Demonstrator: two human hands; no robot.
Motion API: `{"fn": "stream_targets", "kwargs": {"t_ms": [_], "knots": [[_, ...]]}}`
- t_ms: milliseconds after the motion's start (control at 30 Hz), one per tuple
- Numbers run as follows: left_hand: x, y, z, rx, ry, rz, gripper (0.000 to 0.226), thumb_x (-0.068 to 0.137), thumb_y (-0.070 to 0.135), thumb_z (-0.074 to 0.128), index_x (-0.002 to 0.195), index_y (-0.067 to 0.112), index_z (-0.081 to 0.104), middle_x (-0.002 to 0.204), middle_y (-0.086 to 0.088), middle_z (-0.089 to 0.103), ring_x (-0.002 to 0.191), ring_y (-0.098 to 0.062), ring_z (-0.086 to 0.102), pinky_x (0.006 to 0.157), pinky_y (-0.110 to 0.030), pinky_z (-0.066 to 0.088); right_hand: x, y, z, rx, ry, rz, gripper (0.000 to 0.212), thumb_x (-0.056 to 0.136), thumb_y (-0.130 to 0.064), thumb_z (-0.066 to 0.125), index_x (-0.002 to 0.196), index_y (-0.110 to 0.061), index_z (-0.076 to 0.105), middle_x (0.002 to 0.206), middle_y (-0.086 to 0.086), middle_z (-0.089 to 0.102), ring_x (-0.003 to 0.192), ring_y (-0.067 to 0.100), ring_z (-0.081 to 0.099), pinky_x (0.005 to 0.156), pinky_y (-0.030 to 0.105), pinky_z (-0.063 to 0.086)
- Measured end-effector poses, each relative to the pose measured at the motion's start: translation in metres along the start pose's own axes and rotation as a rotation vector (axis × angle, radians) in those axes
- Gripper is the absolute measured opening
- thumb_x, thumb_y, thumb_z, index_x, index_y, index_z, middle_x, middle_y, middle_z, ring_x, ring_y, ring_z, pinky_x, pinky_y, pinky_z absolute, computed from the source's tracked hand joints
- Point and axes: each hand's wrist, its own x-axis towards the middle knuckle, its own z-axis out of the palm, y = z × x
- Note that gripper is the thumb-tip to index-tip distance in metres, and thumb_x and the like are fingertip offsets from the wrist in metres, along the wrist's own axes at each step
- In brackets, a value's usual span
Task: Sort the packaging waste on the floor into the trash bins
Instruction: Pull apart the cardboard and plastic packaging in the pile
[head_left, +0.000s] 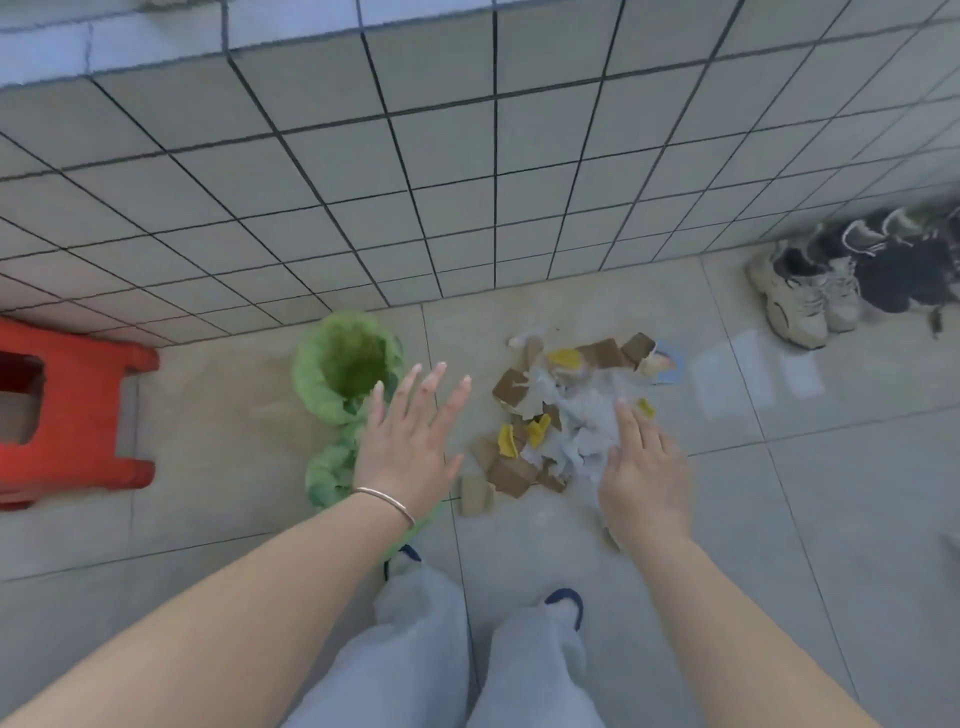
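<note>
Nearest, the left hand is held flat with fingers spread and nothing gripped, while the right hand is lowered with loose fingers onto the packaging waste. The waste is heaped on the tiled floor, just beside a green-lined bin set against the wall.

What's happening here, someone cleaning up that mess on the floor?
Yes. A person stands over a pile of scraps on the tiled floor: brown cardboard pieces, yellow bits and whitish paper or plastic. Both hands are open and hold nothing; the left hand is spread above the floor beside a bin lined with a green bag, and the right hand reaches down over the pile. A second green bag sits just nearer. The bin looks empty, so sorting seems barely begun.
</note>
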Motion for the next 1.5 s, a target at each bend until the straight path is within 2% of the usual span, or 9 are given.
{"fn": "stream_targets", "kwargs": {"t_ms": [100, 167, 233, 400, 600, 833, 1133, 1367, 1500], "knots": [[0.023, 0.008, 0.073, -0.009, 0.009, 0.022, 0.083, 0.082, 0.040, 0.060, 0.150, 0.029, 0.013, 0.154, -0.006, 0.024, 0.143, -0.028, 0.024, 0.116, -0.047, 0.021, 0.019, 0.015, 0.064, 0.001, -0.054, 0.012, 0.060, 0.097, -0.013, 0.028, 0.152, -0.023, 0.005, 0.157, -0.004, 0.018, 0.143, 0.020, 0.020, 0.113, 0.032, 0.023], [0.042, 0.015, 0.131, -0.029, 0.053, 0.067, 0.091, 0.059, 0.035, 0.078, 0.139, 0.023, 0.036, 0.133, -0.009, 0.054, 0.119, -0.031, 0.055, 0.098, -0.045, 0.046, 0.035, 0.026, 0.113, 0.007, -0.089, 0.013, 0.061, 0.097, -0.014, 0.029, 0.152, -0.024, 0.004, 0.157, -0.004, 0.017, 0.143, 0.020, 0.019, 0.112, 0.032, 0.025], [0.063, 0.021, 0.188, -0.038, 0.094, 0.078, 0.094, 0.044, 0.034, 0.084, 0.127, 0.020, 0.043, 0.119, -0.009, 0.063, 0.101, -0.031, 0.064, 0.083, -0.042, 0.055, 0.054, 0.039, 0.167, 0.012, -0.110, -0.003, 0.057, 0.099, -0.018, 0.027, 0.152, -0.023, 0.006, 0.157, -0.004, 0.018, 0.144, 0.019, 0.018, 0.112, 0.033, 0.026], [0.128, 0.033, 0.306, -0.085, 0.047, 0.077, 0.092, 0.051, 0.033, 0.083, 0.134, 0.020, 0.043, 0.128, -0.008, 0.058, 0.111, -0.032, 0.060, 0.089, -0.044, 0.052, 0.120, 0.071, 0.276, -0.063, -0.164, -0.041, 0.057, 0.099, -0.028, 0.030, 0.151, -0.022, 0.007, 0.156, -0.004, 0.020, 0.142, 0.019, 0.021, 0.110, 0.033, 0.028], [0.210, 0.037, 0.379, -0.177, 0.035, -0.013, 0.077, 0.086, 0.033, 0.057, 0.150, 0.021, 0.015, 0.153, -0.004, 0.022, 0.136, -0.028, 0.031, 0.105, -0.040, 0.036, 0.210, 0.094, 0.340, -0.051, -0.040, -0.056, 0.055, 0.097, -0.026, 0.036, 0.149, -0.020, 0.017, 0.148, 0.000, 0.033, 0.134, 0.023, 0.032, 0.101, 0.037, 0.037], [0.248, 0.036, 0.452, -0.225, -0.138, -0.099, 0.057, 0.088, 0.017, 0.048, 0.142, 0.014, 0.029, 0.141, -0.008, 0.036, 0.126, -0.029, 0.043, 0.097, -0.039, 0.044, 0.238, 0.095, 0.405, 0.030, -0.035, -0.047, 0.039, 0.095, -0.018, 0.039, 0.134, -0.018, 0.036, 0.128, 0.002, 0.050, 0.110, 0.027, 0.055, 0.068, 0.029, 0.038], [0.241, 0.032, 0.508, -0.252, -0.469, -0.180, 0.030, 0.086, 0.015, 0.046, 0.110, 0.009, 0.062, 0.116, -0.012, 0.063, 0.107, -0.030, 0.060, 0.084, -0.032, 0.048, 0.214, 0.081, 0.479, 0.233, -0.226, 0.219, 0.028, 0.094, -0.025, 0.039, 0.107, -0.014, 0.061, 0.108, 0.008, 0.063, 0.099, 0.028, 0.060, 0.071, 0.029, 0.042], [0.242, 0.052, 0.525, -0.625, -0.404, -0.312, 0.032, 0.083, 0.037, 0.061, 0.107, 0.016, 0.066, 0.111, -0.006, 0.068, 0.104, -0.028, 0.062, 0.083, -0.029, 0.047, 0.219, 0.091, 0.511, 0.514, -0.321, 0.508, 0.056, 0.086, -0.046, 0.053, 0.131, -0.015, 0.043, 0.114, 0.008, 0.062, 0.099, 0.031, 0.063, 0.082, 0.043, 0.055], [0.249, 0.058, 0.532, -0.803, -0.409, -0.406, 0.040, 0.085, 0.042, 0.059, 0.114, 0.015, 0.063, 0.114, -0.007, 0.067, 0.107, -0.029, 0.060, 0.088, -0.031, 0.046, 0.232, 0.087, 0.517, 0.861, -0.320, 0.622, 0.047, 0.084, -0.040, 0.062, 0.116, -0.007, 0.057, 0.095, 0.005, 0.062, 0.092, 0.025, 0.061, 0.081, 0.037, 0.054]]}}
